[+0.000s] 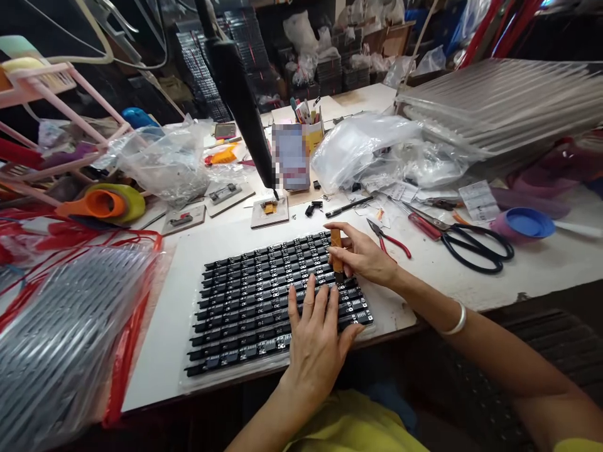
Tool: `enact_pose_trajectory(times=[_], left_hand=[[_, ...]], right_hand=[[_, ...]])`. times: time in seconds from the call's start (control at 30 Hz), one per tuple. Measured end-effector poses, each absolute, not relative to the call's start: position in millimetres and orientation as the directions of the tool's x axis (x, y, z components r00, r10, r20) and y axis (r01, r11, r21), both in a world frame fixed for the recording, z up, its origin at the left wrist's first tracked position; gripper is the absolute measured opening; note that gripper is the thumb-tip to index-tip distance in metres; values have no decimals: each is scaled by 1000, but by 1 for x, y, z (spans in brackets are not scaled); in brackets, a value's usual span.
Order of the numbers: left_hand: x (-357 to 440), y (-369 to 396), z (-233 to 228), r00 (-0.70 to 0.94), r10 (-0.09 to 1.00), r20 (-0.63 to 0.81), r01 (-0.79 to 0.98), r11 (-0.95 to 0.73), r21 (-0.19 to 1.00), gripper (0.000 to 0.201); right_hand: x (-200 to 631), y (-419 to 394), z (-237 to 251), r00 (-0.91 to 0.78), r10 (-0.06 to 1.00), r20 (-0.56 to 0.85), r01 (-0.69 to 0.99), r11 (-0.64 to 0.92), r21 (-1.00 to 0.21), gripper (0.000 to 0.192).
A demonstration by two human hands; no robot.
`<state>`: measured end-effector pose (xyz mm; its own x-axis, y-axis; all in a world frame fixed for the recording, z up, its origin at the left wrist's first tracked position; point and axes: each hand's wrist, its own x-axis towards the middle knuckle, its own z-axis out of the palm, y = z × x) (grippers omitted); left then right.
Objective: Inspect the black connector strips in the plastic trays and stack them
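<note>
A clear plastic tray (189, 381) lies on the table in front of me, filled with rows of small black parts (245, 301) that have pale metal contacts. My left hand (316, 326) rests flat on the near right portion of these rows, fingers spread, gripping nothing. Between the thumb and fingers of my right hand (360, 254) is a brown flat-handled tool (336, 251), held upright. Its dark lower end meets the parts near the tray's right side; I cannot make out its exact kind.
Red-handled pliers (393, 242) and black-handled scissors (475, 248) lie to the right. A black powered screwdriver (240, 94) hangs above a small wooden fixture (269, 213). Stacked clear trays (66, 333) stand at left. Plastic bags (367, 147) and a phone (291, 157) are behind.
</note>
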<state>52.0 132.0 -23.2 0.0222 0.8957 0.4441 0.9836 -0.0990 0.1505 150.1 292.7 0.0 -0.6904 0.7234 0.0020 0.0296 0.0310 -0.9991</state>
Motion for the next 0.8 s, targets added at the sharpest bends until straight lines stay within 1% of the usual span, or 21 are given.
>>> enact_pose_trajectory(times=[0.13,0.37,0.8], left_hand=[[53,133,-23,34,887,461,984,-111,142,45],[53,134,-24,32,878,478,984,-111,138,43],[53,134,-24,44,875,482,984,-122,130,44]], right_hand=[[151,294,0,-663,748,6,29,34,-999,48],[151,293,-1,-682,731,14,10,28,-1000,45],[152,294,-1,-677,736,2,11,13,-1000,43]])
